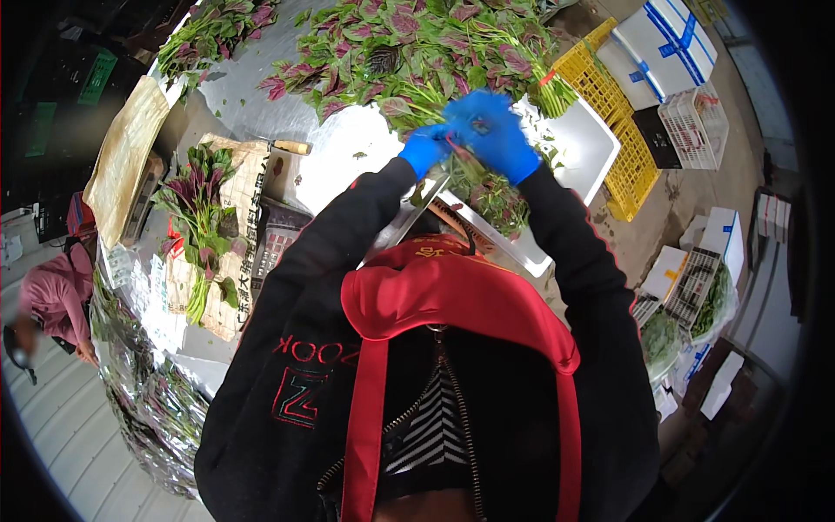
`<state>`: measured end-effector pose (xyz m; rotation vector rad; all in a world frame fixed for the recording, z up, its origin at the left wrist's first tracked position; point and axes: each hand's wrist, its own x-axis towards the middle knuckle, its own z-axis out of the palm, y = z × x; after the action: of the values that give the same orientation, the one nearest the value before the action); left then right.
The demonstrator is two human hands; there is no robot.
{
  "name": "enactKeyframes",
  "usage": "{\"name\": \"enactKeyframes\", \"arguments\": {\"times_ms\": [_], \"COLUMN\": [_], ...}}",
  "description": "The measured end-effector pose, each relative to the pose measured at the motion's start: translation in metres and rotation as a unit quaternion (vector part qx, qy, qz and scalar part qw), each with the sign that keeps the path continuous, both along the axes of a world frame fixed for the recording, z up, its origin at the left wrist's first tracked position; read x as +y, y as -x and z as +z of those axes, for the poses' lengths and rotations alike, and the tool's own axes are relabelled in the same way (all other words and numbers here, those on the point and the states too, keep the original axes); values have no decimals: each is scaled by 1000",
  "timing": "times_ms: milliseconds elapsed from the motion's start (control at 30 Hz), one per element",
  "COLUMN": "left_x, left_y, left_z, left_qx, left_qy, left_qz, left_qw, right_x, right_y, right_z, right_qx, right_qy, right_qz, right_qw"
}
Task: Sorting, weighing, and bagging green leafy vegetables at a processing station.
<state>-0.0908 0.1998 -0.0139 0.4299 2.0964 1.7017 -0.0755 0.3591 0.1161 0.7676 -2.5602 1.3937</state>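
My left hand [425,150], in a blue glove, is closed at the fingertips on a reddish stem of red-and-green amaranth [464,157]. Right beside it, my blue-gloved right hand [496,137] curls over the same spot; motion blurs its fingers, so its grip is unclear. Past both hands a big heap of loose amaranth [409,52] covers the metal table. A bundle of stems with a red band [551,91] lies at the heap's right end. Below my hands, more leaves [497,202] rest in a white tray [587,165].
On the left, an amaranth bundle [202,209] lies on brown printed sheeting [239,183], near a wooden handle [293,147]. A yellow crate [633,165] and white foam boxes [665,48] stand to the right. Another person [56,291] is at the far left, by wrapped greens [148,400].
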Motion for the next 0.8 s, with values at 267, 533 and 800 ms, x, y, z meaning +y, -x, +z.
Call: {"name": "enactKeyframes", "arguments": {"times_ms": [267, 533, 800], "left_x": [-42, -114, -155], "left_y": [-21, -60, -68], "left_z": [1, 30, 11], "left_qx": [-328, -233, -397], "left_qy": [-276, -105, -257], "left_qz": [-51, -116, 226], "left_qw": [902, 960, 851], "right_x": [15, 168, 301], "right_y": [4, 2, -114], "right_z": [-62, -111, 3], "right_qx": [105, -216, 68], "right_qy": [-314, 433, 301], "right_qz": [-27, -387, -580], "right_qw": [943, 785, 753]}}
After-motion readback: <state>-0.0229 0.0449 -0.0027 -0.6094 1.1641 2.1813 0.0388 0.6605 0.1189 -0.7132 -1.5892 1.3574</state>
